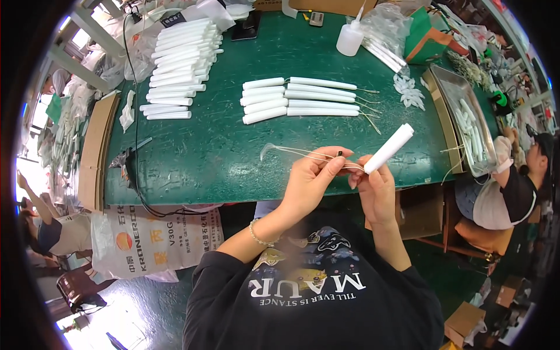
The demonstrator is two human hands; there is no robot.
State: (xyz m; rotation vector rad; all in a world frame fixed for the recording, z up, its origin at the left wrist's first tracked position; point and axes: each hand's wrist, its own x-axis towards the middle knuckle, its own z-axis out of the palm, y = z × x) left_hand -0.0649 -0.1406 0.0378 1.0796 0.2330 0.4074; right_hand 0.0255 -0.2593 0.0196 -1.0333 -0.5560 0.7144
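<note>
Rods laid out: straight ahead of the hands on the green table [204, 157], two groups of four white rods lie end to end, a left group [263, 109] and a right group [322, 102]. Loose cord tails [366, 90] trail from the right group; these look already corded.
Rod pile: ahead and well to the left of the hands, a large stack of white rods [184, 64] shows no cords that can be made out, so most of the work appears left to do.
Tray: to the right of the hands, a metal tray [455, 88] holds more white rods; whether they are finished cannot be told.
Rod in hand: a held white rod [389, 149] slants up and away from between the hands; it seems partway through, its cords hanging free.
Left hand: thumb and fingers [312, 178] are pinched together on pale cords [303, 153], which loop out leftward. A small dark item [339, 154] shows at the fingertips, too small to identify.
Right hand: curled [378, 195] closed around the rod's near end, just beside the left hand.
</note>
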